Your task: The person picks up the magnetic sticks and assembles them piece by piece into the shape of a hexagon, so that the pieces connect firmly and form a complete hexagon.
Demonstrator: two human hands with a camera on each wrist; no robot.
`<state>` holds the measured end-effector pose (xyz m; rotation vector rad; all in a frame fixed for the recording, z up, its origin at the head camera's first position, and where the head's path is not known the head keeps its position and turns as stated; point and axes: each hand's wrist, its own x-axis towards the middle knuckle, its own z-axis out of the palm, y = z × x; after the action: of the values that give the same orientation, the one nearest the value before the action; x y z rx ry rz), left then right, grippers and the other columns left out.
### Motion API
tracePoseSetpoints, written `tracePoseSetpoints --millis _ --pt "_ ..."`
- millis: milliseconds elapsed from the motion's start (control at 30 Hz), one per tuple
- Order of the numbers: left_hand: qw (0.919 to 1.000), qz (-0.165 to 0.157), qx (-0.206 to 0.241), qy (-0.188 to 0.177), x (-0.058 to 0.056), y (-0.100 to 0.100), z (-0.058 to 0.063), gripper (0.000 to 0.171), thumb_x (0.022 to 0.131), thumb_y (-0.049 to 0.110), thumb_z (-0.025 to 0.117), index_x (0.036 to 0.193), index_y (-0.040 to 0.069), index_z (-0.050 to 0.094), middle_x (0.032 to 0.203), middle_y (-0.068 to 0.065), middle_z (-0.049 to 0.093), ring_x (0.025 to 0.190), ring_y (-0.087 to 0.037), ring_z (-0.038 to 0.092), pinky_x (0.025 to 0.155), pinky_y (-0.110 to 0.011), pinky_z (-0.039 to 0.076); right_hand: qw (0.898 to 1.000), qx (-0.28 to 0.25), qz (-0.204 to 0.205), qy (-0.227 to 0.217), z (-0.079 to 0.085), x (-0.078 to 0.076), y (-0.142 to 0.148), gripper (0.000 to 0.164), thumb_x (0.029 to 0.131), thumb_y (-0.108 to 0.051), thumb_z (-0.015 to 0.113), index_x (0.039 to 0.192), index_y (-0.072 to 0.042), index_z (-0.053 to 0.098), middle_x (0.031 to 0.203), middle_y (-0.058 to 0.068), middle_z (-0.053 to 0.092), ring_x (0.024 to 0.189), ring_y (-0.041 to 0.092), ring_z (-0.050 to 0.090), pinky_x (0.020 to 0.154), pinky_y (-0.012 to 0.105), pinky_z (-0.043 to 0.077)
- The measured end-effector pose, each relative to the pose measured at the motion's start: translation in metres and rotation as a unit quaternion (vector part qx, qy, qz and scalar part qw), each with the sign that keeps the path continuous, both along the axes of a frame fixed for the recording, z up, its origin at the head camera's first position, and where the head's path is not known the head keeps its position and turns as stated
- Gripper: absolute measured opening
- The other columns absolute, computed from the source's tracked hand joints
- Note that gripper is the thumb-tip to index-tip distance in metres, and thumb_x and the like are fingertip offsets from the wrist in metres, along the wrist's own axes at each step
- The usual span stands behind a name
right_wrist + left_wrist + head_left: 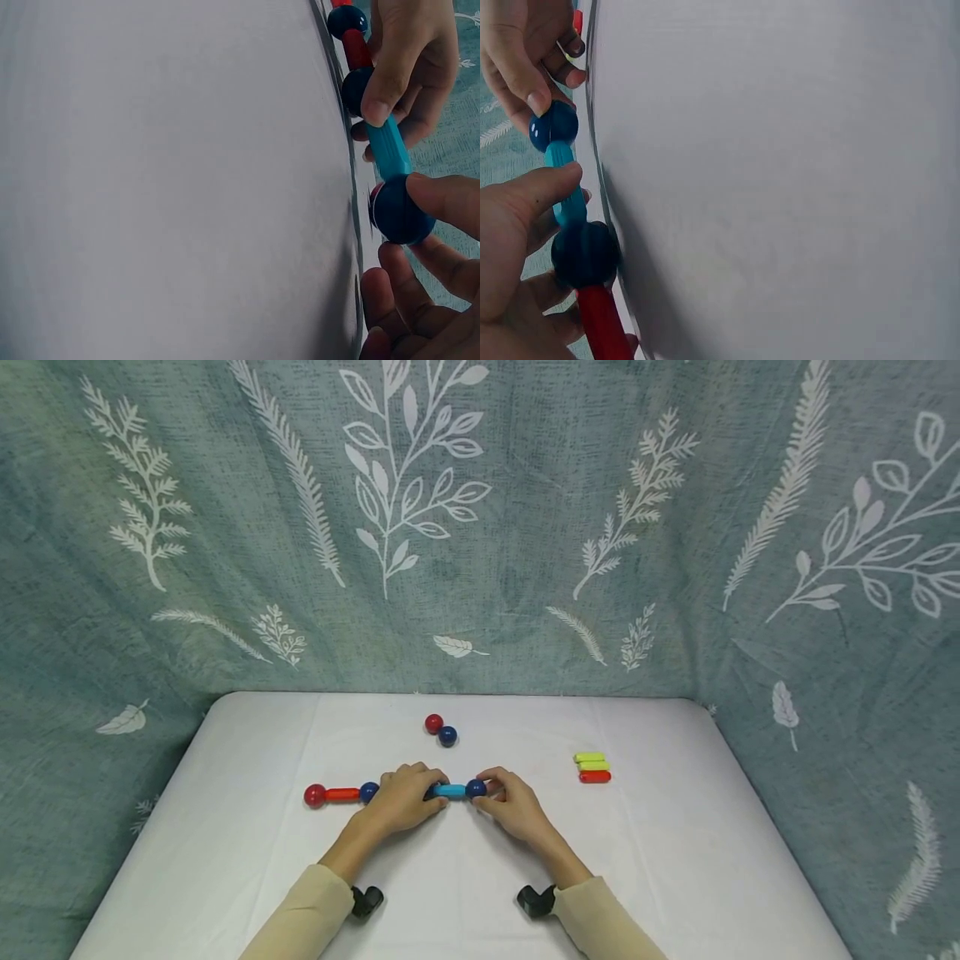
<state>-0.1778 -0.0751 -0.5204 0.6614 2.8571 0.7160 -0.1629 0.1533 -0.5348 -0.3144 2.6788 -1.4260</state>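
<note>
A straight chain of balls and rods lies across the white table. From the left it runs red ball (315,796), red rod (342,795), blue ball (368,792), then a red rod (357,49) and another blue ball (585,255). A light blue rod (452,791) follows, with a blue ball (476,788) at the right end. My left hand (406,797) grips the light blue rod near its left ball, thumb on top, hiding part of the chain in the head view. With thumb and fingers, my right hand (515,806) pinches the end ball.
Behind the chain lie a loose red ball (433,723) and a loose blue ball (447,737). To the right are two yellow-green rods (594,766) and a red rod (595,777) side by side. A leaf-patterned green cloth (517,635) hangs behind the white table (712,860).
</note>
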Motion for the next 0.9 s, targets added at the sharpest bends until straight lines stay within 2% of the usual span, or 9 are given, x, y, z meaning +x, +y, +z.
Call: tracePoseSetpoints --millis 233,600,900 --pt "0.9999 -0.017 -0.004 0.001 0.000 0.009 0.000 0.027 0.095 0.032 0.071 0.119 0.020 0.070 0.107 -0.001 0.063 0.102 -0.025 0.056 0.088 -0.057 0.041 1.000 0.000 0.006 -0.001 -0.001 0.003 -0.006 0.034 0.090 -0.022 0.076 0.120 -0.012 0.066 0.104 0.006 0.064 0.077 0.015 0.052 0.064 0.029 0.043" --pt "0.9998 -0.017 -0.011 -0.003 -0.001 0.011 -0.001 0.026 0.095 0.031 0.071 0.118 0.019 0.070 0.102 0.002 0.063 0.099 -0.022 0.056 0.088 -0.056 0.041 1.000 0.004 0.012 0.004 0.005 0.005 -0.007 0.036 0.090 -0.021 0.076 0.122 -0.010 0.066 0.102 0.006 0.065 0.074 0.015 0.052 0.061 0.028 0.042" --pt "0.9998 -0.015 -0.014 -0.005 -0.001 0.011 -0.001 0.027 0.095 0.032 0.070 0.119 0.019 0.070 0.102 0.002 0.063 0.099 -0.023 0.056 0.089 -0.056 0.041 1.000 0.012 -0.017 0.008 0.014 0.008 0.009 0.031 0.091 -0.018 0.074 0.120 -0.011 0.067 0.102 0.006 0.065 0.080 0.016 0.055 0.068 0.031 0.046"
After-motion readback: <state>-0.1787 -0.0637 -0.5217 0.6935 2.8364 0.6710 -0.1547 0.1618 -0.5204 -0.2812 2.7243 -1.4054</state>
